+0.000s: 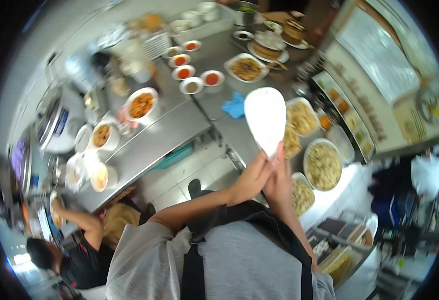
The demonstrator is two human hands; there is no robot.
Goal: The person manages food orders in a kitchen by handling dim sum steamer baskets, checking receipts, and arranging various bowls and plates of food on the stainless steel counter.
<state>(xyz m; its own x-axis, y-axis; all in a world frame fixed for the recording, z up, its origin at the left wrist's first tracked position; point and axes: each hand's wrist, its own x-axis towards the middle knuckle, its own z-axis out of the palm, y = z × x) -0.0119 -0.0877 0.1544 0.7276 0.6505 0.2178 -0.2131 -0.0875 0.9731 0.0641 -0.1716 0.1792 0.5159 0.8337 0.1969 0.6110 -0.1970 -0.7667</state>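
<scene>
A white, paddle-shaped object [264, 117] with a broad rounded top is held up over the metal counter. My left hand [252, 179] closes on its narrow lower end. My right hand [278, 181] grips the same end from the right, touching my left hand. A crumpled blue item [234, 105] lies on the counter left of the paddle. Just behind and right of it are a tray of noodle-like food [302, 118] and another yellowish portion [291, 141], partly covered. A large oval dish of pale food [323, 165] is to the right of my hands.
Small bowls of red sauce [212, 78] and a dish of brown food [246, 68] stand farther back. White tubs of food [142, 104] line the left counter [167, 122]. A co-worker [87, 250] reaches toward a container at lower left. Trays with compartments [337, 250] sit at lower right.
</scene>
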